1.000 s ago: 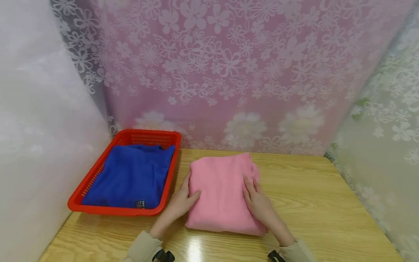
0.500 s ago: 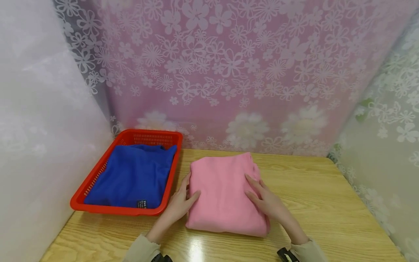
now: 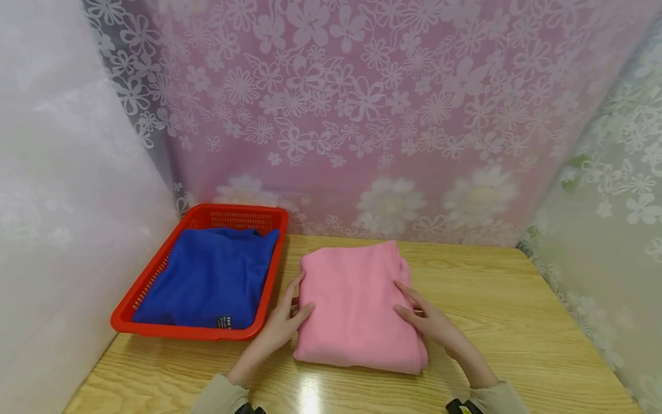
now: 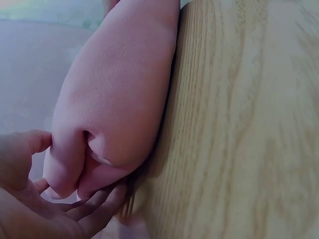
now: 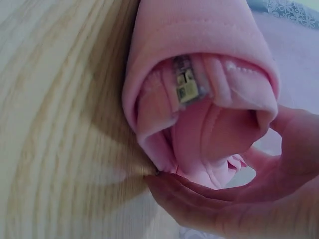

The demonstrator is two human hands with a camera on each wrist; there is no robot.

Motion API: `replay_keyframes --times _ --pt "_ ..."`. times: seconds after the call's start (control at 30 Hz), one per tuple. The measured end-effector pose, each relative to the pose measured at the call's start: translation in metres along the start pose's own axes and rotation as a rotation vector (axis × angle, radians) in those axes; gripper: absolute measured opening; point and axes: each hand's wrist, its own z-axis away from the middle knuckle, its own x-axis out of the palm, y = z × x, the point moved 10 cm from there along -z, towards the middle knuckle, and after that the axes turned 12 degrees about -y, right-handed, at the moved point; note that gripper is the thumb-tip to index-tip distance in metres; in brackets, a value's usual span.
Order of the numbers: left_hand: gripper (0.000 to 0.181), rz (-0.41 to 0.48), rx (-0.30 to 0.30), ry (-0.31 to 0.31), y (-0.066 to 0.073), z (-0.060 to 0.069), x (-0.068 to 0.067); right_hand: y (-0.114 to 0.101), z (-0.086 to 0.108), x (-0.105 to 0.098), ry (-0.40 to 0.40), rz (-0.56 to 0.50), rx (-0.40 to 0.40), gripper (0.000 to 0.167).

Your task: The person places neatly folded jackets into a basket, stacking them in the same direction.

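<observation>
A folded pink zip-up jacket (image 3: 357, 305) lies as a thick, squarish bundle on the wooden table. My left hand (image 3: 283, 322) holds its left side, thumb on the upper edge. In the left wrist view the fingers of that hand (image 4: 45, 199) curl under the rolled fold near the tabletop. On the opposite side my right hand (image 3: 434, 328) grips the bundle with the thumb above. From the right wrist, a metal zip pull (image 5: 187, 89) shows inside the folded layers, and the fingertips (image 5: 159, 184) reach the lower edge at the table.
Left of the jacket stands a red plastic basket (image 3: 181, 331) with a folded blue garment (image 3: 212, 276) inside, its dark label (image 3: 224, 322) showing. Bare wood table (image 3: 491, 310) extends to the right. A floral curtain (image 3: 336, 144) hangs behind; pale sheets flank both sides.
My right hand has slid outward from the jacket's top to its right edge. The left hand has shifted slightly at the left edge. The jacket stays nearly in place.
</observation>
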Motion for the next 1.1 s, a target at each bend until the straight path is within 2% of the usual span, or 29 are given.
replay_keyframes --times 0.17,0.37,0.47,0.6,0.7,1.1 --pt "0.073 0.07 -0.02 -0.019 -0.01 0.0 0.002 0.003 0.0 0.002 -0.006 -0.04 0.027 0.07" --pt "0.073 0.107 -0.027 -0.029 -0.016 -0.001 0.004 0.009 0.003 -0.003 0.018 -0.027 0.063 0.077" --pt "0.073 0.112 -0.025 -0.032 -0.016 -0.001 0.005 0.009 0.002 -0.002 -0.008 -0.05 0.037 0.077" --pt "0.073 0.119 -0.031 -0.035 -0.017 -0.001 0.005 0.008 -0.004 0.004 -0.089 -0.142 -0.02 0.077" --pt "0.074 0.133 -0.039 -0.034 -0.017 -0.002 0.005 0.01 -0.008 0.007 -0.115 -0.215 -0.041 0.08" --pt "0.071 0.191 0.019 0.02 -0.016 -0.003 0.0 0.009 -0.005 0.011 -0.101 -0.418 -0.064 0.085"
